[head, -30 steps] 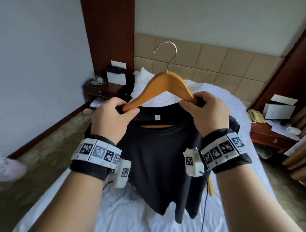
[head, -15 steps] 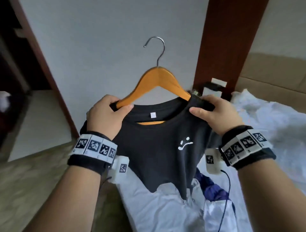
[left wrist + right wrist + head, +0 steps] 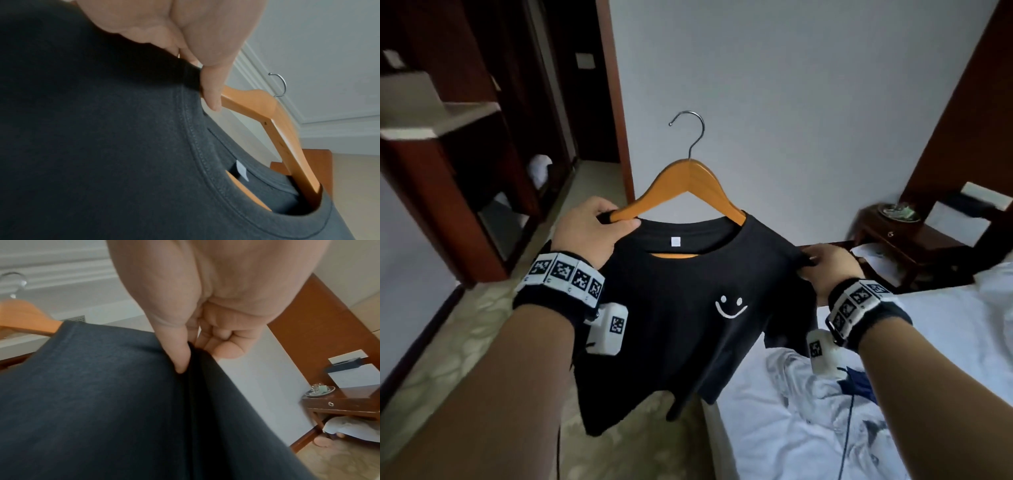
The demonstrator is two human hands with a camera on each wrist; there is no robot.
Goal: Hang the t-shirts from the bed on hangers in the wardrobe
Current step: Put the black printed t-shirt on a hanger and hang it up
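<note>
Left hand [image 3: 589,229] gripped orange wooden hanger [image 3: 688,181] arm through black smiley t-shirt [image 3: 688,308]; right hand [image 3: 825,267] pinched its sleeve seam. Could slip off if tugged.

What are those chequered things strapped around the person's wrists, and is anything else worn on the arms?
Both forearms are bare, with no sleeves. Behind the left hand and the right hand, each wrist carries a black band topped by a row of white blocks printed with black-and-white square codes. A small white box with one more code hangs under each wrist. A thin dark cable trails from the right one.
</note>
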